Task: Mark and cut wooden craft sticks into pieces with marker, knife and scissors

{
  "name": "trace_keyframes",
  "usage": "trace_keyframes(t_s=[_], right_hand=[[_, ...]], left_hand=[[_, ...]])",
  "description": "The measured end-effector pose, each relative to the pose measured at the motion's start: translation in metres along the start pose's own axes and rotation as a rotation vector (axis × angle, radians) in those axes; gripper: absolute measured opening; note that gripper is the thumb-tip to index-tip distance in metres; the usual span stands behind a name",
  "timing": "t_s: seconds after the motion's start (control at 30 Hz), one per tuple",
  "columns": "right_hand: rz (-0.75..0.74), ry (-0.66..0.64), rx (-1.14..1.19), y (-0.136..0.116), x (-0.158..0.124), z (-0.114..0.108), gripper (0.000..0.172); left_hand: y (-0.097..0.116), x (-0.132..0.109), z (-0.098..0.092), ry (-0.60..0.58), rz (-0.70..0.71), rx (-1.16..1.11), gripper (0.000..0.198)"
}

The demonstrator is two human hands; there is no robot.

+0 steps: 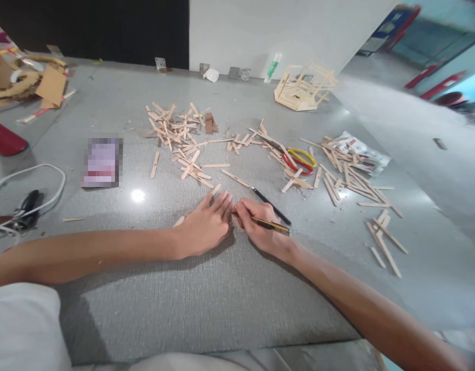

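My left hand [206, 224] lies flat on the grey table [206, 299], fingers together, pressing down on a wooden craft stick whose end [179, 221] pokes out near the wrist. My right hand [256, 221] is closed round a yellow and black pencil [270, 224], with its tip against the fingertips of my left hand. A black pen [270, 204] lies just beyond my right hand. The part of the stick under my left palm is hidden.
Piles of craft sticks lie beyond the hands [179, 139] and to the right [349, 178]. Red and yellow scissors [299, 159] sit among them. A stick-built frame [304, 86] and a glue tube [272, 67] stand at the wall. Cables [24, 201] lie at left.
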State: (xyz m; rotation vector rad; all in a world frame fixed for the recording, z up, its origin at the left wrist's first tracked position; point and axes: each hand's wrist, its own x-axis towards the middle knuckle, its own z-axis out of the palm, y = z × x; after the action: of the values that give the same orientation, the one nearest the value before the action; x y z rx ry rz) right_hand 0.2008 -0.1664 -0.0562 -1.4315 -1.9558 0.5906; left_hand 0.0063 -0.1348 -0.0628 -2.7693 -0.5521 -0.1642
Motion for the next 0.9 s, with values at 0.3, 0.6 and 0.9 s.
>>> trace_keyframes(t_s=[0.3,0.6,0.9], right_hand=[[0.017,-0.102,0.020,-0.008,0.004,-0.011,0.045],[0.178,-0.018,0.240,0.001,-0.008,-0.004,0.054],[0.134,-0.012,0.216,-0.001,-0.005,-0.006,0.055]], left_hand=[[0.001,0.002,-0.001,0.014,0.024,0.059,0.051],[0.002,0.001,0.001,0.037,0.053,0.072,0.051],[0.002,0.001,0.004,0.053,0.048,0.065,0.050]])
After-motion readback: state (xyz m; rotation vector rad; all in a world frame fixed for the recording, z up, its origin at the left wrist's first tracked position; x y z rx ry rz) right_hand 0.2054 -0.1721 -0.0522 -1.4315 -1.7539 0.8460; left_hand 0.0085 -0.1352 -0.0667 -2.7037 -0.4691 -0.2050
